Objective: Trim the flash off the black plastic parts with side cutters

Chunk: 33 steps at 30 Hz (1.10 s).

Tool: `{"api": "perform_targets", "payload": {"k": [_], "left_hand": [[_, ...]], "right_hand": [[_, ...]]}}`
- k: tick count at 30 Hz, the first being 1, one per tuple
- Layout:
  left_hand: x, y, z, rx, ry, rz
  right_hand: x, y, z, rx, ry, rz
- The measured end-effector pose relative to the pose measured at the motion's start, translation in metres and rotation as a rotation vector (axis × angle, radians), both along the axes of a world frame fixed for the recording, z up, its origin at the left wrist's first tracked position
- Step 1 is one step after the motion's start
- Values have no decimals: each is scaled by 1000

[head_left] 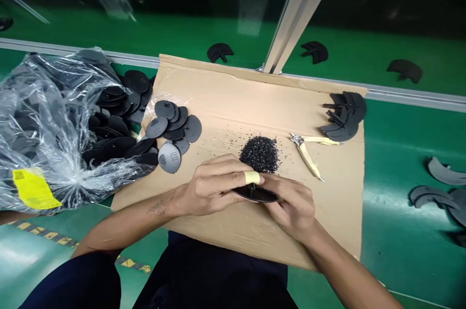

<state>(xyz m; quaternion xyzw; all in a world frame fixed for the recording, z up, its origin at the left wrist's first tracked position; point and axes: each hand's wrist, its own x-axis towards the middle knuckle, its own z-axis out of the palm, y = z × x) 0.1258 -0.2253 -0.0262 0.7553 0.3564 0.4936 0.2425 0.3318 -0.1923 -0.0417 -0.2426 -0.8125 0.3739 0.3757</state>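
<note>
Both hands meet over the near part of a cardboard sheet (255, 100). My left hand (213, 185), with yellow tape round one fingertip, and my right hand (291, 204) are both closed on the same flat black plastic disc (257, 194), held nearly edge-on between them. Just beyond the hands lies a small heap of black plastic trimmings (260, 154). Yellow-handled cutters (309, 151) rest on the cardboard to the right of the heap, apart from both hands.
A clear plastic bag (47, 120) with a yellow label spills several black discs (174, 127) onto the cardboard's left side. A stack of cut black pieces (344, 115) sits at its far right corner. More pieces lie on the green belt (400, 154) beyond a metal rail (418, 95).
</note>
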Motion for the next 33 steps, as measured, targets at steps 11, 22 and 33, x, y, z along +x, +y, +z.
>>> {"api": "perform_targets", "payload": {"k": [11, 22, 33], "left_hand": [[0, -2, 0, -12, 30, 0], [1, 2, -7, -285, -107, 157], [0, 8, -21, -480, -309, 247]], "right_hand": [[2, 0, 3, -32, -11, 44], [17, 17, 15, 79, -180, -63], [72, 56, 8, 411, -961, -375]]}}
